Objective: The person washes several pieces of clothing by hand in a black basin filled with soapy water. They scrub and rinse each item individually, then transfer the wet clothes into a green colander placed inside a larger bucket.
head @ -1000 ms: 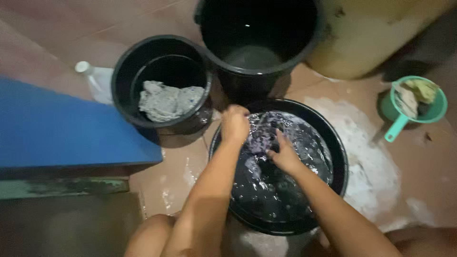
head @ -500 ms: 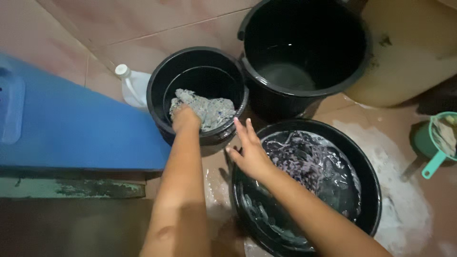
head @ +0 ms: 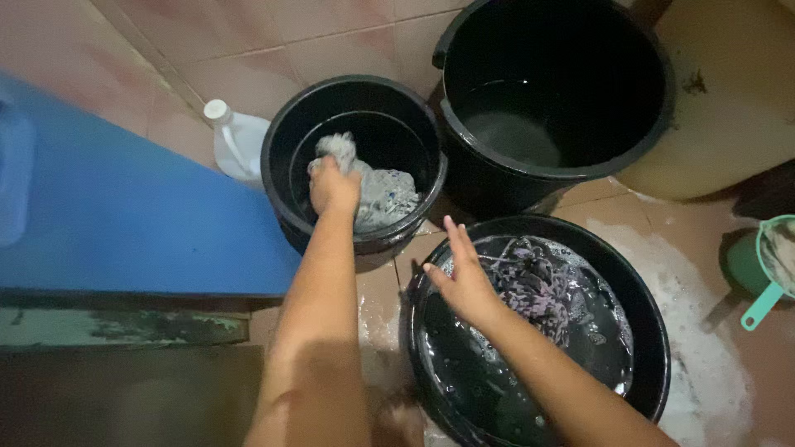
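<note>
The pale grey cloth point(head: 373, 189) lies bunched in the bottom of the small black bucket point(head: 286, 141), and I judge that I am at the point of lifting it out, so what the next move calls for is a firm enough hold to bring the wet bundle over the rim without dropping it. My left hand point(head: 334, 187) is down inside that bucket, fingers curled tight around the upper end of the cloth, which sticks up just past my knuckles. My right hand point(head: 464, 281) is to the right of the small bucket and nearer to me, fingers spread flat and holding nothing, resting on the near-left rim of the wide black basin point(head: 654, 331). In that basin, soapy water covers a dark purple garment point(head: 538, 290). Behind the basin and right of the small bucket stands a taller black bucket point(head: 654, 124) with a little water in it. A white plastic bottle point(head: 236, 141) leans just left of the small bucket, beside a blue surface point(head: 124, 223).
</note>
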